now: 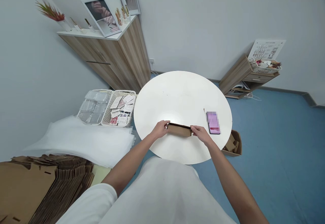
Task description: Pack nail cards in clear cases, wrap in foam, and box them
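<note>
A small brown cardboard box (179,130) is held at the near part of the round white table (177,92). My left hand (161,129) grips its left end, with the fingers closed at the edge. At the opposite end my right hand (200,133) pinches the box's right edge. A dark line runs along the box's far upper edge; its inside cannot be made out. To the right of my right hand, a phone (213,122) lies on the table with its screen lit and blurred.
Left of the table stand a basket of printed packets (122,110) and a basket of clear plastic cases (93,107). White sheeting (86,137) and stacked flat cardboard (63,186) lie nearer. A carton of cardboard pieces (235,144) sits on the floor at right. Cabinets line the wall.
</note>
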`<state>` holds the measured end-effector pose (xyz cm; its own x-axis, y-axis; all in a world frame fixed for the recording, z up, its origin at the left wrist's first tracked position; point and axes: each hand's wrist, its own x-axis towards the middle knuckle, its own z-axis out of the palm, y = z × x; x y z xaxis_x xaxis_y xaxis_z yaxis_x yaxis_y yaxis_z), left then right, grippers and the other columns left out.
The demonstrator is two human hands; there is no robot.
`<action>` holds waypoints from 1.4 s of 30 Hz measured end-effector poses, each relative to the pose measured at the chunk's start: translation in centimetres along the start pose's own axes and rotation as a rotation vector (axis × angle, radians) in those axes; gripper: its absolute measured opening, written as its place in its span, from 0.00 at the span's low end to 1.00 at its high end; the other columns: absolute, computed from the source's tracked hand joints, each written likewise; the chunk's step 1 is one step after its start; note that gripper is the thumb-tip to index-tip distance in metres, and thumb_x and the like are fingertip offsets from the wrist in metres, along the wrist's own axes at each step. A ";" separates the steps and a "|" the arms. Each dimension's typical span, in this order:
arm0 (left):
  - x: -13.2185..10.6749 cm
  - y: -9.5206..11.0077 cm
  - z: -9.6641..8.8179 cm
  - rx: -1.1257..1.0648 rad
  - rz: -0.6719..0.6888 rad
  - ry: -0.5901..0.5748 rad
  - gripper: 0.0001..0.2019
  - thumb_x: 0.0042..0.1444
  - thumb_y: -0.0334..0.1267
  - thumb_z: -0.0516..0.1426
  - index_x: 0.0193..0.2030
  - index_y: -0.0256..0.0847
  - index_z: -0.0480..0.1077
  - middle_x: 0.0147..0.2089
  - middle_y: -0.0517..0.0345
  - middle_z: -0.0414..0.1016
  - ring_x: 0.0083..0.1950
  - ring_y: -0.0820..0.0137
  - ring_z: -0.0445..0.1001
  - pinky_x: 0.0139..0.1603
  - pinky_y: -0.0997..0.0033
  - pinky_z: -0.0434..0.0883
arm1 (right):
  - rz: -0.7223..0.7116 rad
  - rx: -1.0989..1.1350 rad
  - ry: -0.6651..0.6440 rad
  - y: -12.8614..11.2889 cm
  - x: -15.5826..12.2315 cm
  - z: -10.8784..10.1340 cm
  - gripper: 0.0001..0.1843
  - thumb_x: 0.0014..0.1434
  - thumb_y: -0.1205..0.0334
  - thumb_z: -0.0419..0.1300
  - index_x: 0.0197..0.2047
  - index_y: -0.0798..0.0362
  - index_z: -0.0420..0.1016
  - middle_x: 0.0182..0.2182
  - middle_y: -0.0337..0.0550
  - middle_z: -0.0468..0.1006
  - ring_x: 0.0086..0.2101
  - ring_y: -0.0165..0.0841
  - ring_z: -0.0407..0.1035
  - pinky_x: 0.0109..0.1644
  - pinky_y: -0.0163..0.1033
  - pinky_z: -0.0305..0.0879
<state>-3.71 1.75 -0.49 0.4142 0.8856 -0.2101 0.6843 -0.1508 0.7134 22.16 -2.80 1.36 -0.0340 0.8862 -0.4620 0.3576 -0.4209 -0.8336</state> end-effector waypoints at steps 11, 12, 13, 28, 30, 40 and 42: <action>-0.6 0.7 -0.6 -0.114 -0.062 -0.004 0.22 0.56 0.51 0.44 0.49 0.43 0.67 0.43 0.55 0.70 0.43 0.68 0.68 0.44 0.72 0.64 | 0.045 0.008 -0.019 0.8 -0.1 -0.3 0.24 0.48 0.48 0.55 0.47 0.51 0.69 0.31 0.41 0.71 0.27 0.28 0.63 0.36 0.37 0.61; -0.5 0.7 -0.6 -0.124 -0.079 0.002 0.22 0.56 0.50 0.43 0.49 0.43 0.67 0.44 0.55 0.70 0.44 0.68 0.67 0.44 0.72 0.63 | 0.044 0.016 -0.023 0.7 -0.2 -0.3 0.25 0.48 0.49 0.56 0.47 0.51 0.69 0.30 0.40 0.71 0.27 0.28 0.63 0.35 0.37 0.61; -0.5 0.6 -0.5 -0.136 -0.095 0.004 0.22 0.56 0.50 0.43 0.49 0.42 0.66 0.45 0.54 0.70 0.44 0.68 0.67 0.44 0.72 0.63 | 0.047 0.028 -0.027 0.7 -0.3 -0.3 0.25 0.48 0.49 0.56 0.48 0.50 0.68 0.30 0.40 0.70 0.27 0.28 0.63 0.35 0.36 0.61; -1.3 -1.7 0.1 -0.343 -0.282 -0.219 0.31 0.45 0.54 0.54 0.53 0.38 0.62 0.41 0.51 0.70 0.38 0.67 0.69 0.37 0.71 0.64 | 0.287 0.069 -0.108 2.2 -0.6 0.5 0.28 0.47 0.45 0.56 0.50 0.47 0.63 0.43 0.45 0.70 0.33 0.30 0.68 0.35 0.35 0.62; -1.4 -1.9 0.2 -0.369 -0.275 -0.246 0.31 0.45 0.55 0.53 0.53 0.37 0.62 0.40 0.51 0.71 0.37 0.67 0.70 0.38 0.70 0.64 | 0.282 0.059 -0.103 2.2 -0.7 0.5 0.28 0.47 0.45 0.56 0.50 0.47 0.63 0.44 0.45 0.69 0.34 0.31 0.69 0.36 0.37 0.62; -1.1 -2.3 0.7 -0.431 -0.246 -0.284 0.31 0.48 0.52 0.52 0.57 0.38 0.58 0.33 0.53 0.74 0.34 0.67 0.73 0.40 0.69 0.64 | 0.234 0.050 -0.065 0.7 -0.6 0.9 0.25 0.49 0.53 0.57 0.50 0.47 0.63 0.45 0.46 0.68 0.31 0.30 0.70 0.33 0.35 0.64; -1.0 -2.4 0.9 -0.410 -0.231 -0.267 0.31 0.48 0.51 0.52 0.57 0.38 0.57 0.31 0.55 0.74 0.34 0.67 0.72 0.39 0.70 0.65 | 0.196 0.061 -0.043 0.7 -0.7 1.2 0.23 0.49 0.55 0.57 0.49 0.48 0.64 0.44 0.46 0.68 0.30 0.29 0.70 0.33 0.35 0.64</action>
<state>-5.22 0.80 -2.59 0.4555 0.7248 -0.5169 0.5073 0.2657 0.8198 21.32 -3.93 0.78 -0.0098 0.7779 -0.6283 0.3040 -0.5963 -0.7430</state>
